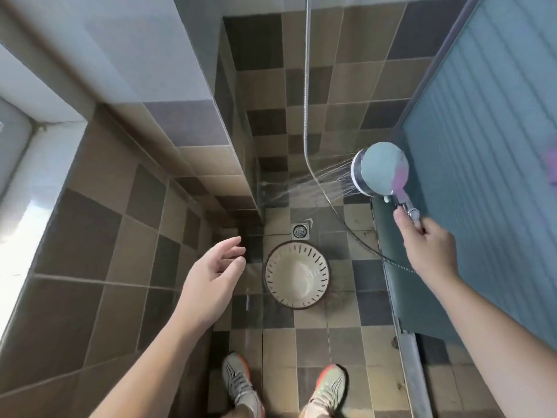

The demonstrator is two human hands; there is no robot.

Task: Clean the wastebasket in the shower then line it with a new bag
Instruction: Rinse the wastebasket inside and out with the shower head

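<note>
The basket [297, 274] stands upright on the floor [313, 342] at lower centre, just below the drain [300, 231]. At right of frame the right hand [428, 245] has its grip clamped on the shower head [380, 168] handle, and the spray shoots leftward at the wall, missing the basket. The left hand [212, 274] hovers left of the basket, fingers apart, holding nothing. Tilt the head down so water falls inside; the basket looks empty, though glare hides detail.
</note>
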